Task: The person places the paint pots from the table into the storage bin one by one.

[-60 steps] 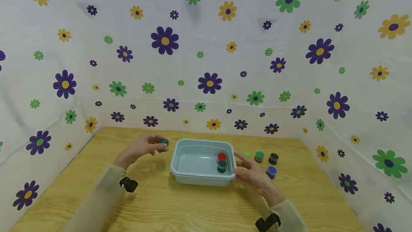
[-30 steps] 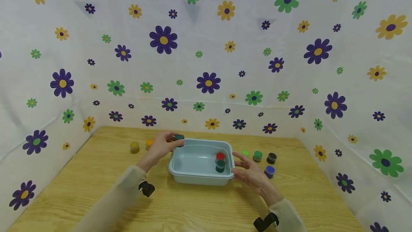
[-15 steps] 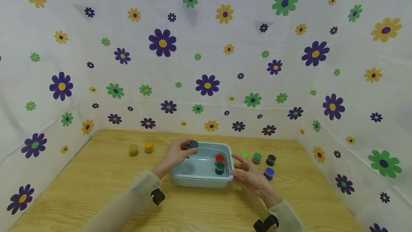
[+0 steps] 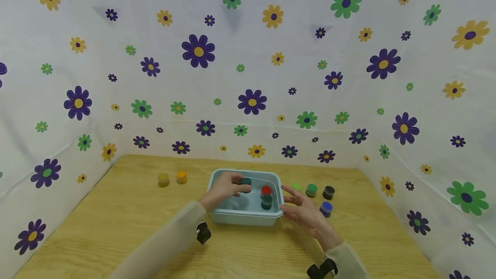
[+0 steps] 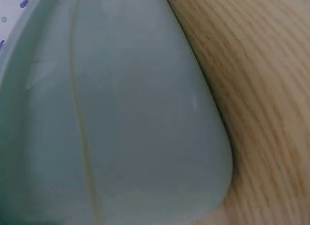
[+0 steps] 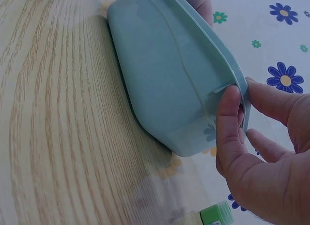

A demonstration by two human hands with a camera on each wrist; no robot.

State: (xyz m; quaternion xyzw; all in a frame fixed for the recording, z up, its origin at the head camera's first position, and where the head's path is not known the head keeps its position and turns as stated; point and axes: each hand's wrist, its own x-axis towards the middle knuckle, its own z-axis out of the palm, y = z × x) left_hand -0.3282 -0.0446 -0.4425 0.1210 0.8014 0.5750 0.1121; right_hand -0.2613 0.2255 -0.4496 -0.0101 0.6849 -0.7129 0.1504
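In the head view my left hand [image 4: 224, 189] pinches a small jar with a dark teal lid [image 4: 246, 181], likely paint, inside or just above the pale blue plastic tub [image 4: 242, 218]. Within the tub, toward its right end, stand a red-lidded jar [image 4: 266, 190] and a dark green jar [image 4: 266, 202]. My right hand [image 4: 306, 215] grips the tub's right rim; the right wrist view shows fingers [image 6: 227, 121] curled on both sides of the rim. The left wrist view holds only the tub's outer wall [image 5: 140, 109] and table; the left hand is out of sight there.
Left of the tub stand a mustard jar [image 4: 163, 180] and an orange jar [image 4: 181, 177]. To its right are light green [image 4: 296, 187], green [image 4: 311, 190], black [image 4: 328, 192] and blue [image 4: 326, 208] jars. Flower-printed cloth [image 4: 252, 63] encloses the wooden table [image 4: 240, 253].
My left hand has carried the dark teal jar rightward from beside the tub, over its left rim and inward, uncovering the mustard and orange jars. The right hand stays on the rim.
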